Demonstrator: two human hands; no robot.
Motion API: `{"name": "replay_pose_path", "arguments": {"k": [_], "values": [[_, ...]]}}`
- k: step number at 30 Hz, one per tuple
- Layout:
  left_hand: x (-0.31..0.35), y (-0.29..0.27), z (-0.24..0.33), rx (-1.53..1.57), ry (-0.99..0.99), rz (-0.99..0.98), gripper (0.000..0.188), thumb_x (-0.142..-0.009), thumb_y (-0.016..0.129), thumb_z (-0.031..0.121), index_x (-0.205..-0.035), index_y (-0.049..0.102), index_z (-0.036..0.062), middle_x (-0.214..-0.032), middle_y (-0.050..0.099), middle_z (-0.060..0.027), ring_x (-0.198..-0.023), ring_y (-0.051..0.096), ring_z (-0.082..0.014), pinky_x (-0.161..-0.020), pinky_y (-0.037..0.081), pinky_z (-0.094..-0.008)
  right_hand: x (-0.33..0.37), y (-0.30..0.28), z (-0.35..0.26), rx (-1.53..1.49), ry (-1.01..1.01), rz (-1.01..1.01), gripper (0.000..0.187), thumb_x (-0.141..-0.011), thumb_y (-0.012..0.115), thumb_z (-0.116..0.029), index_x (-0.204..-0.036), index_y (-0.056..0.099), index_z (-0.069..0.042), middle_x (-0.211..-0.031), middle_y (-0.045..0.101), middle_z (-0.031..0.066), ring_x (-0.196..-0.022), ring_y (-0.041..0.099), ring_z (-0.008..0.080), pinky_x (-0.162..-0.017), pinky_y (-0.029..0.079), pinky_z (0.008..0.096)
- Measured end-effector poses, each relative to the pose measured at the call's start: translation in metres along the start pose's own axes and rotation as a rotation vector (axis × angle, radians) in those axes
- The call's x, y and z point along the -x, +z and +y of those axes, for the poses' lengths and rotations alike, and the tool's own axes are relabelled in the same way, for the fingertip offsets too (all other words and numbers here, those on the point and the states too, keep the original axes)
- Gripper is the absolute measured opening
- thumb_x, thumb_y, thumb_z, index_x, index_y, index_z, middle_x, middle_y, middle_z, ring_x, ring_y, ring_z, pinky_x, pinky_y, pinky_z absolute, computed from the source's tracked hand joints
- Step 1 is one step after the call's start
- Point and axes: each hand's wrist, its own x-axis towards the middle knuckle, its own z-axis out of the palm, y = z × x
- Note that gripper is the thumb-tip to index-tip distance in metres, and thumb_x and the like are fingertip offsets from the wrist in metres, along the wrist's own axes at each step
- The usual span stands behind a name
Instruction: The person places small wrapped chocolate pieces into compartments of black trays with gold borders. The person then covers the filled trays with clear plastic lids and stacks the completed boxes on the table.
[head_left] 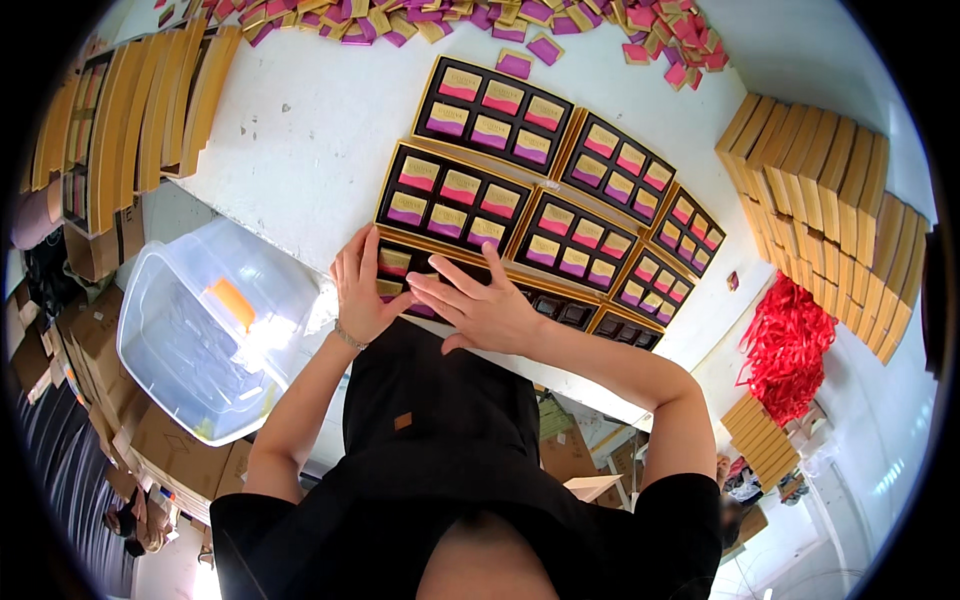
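Dark trays with gold rims stand in three rows on the white table. In the two farther rows, such as the far left box, small gold squares with pink or purple bands fill the compartments. My left hand lies at the left end of the nearest box, fingers stretched, thumb toward the right. Over the same box, my right hand has its fingers spread, hiding much of it; the fingertips are close to my left thumb. I see no piece in either hand. Right of it, two nearest-row boxes, including the middle box, show bare dark compartments.
Loose wrapped squares pile along the far edge. Box stacks stand at left and right. A clear plastic bin with an orange piece sits left, below the table edge. Red ribbons hang in a bunch at right.
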Motion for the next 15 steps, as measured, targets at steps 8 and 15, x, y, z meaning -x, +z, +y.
{"name": "replay_pose_path", "arguments": {"k": [8, 15], "values": [[-0.003, -0.001, -0.001, -0.010, 0.034, -0.029, 0.108, -0.075, 0.068, 0.067, -0.149, 0.029, -0.0018, -0.146, 0.038, -0.0213, -0.128, 0.041, -0.0373, -0.105, 0.029, -0.0487, 0.017, -0.002, 0.332, 0.121, 0.882, 0.649, 0.046, -0.091, 0.062, -0.038, -0.119, 0.060, -0.001, -0.109, 0.064, 0.0199, -0.104, 0.059, 0.0388, -0.090, 0.047, 0.0471], [-0.003, -0.020, 0.021, -0.065, 0.121, 0.011, 0.078, -0.080, 0.072, 0.045, -0.140, 0.047, 0.0023, -0.138, 0.050, -0.0155, -0.126, 0.047, -0.0338, -0.107, 0.030, -0.0479, 0.004, 0.042, 0.327, 0.295, 0.757, 0.312, 0.036, -0.096, 0.055, -0.037, -0.107, 0.064, -0.004, -0.104, 0.068, 0.0199, -0.095, 0.065, 0.0384, -0.082, 0.052, 0.0483]]}}
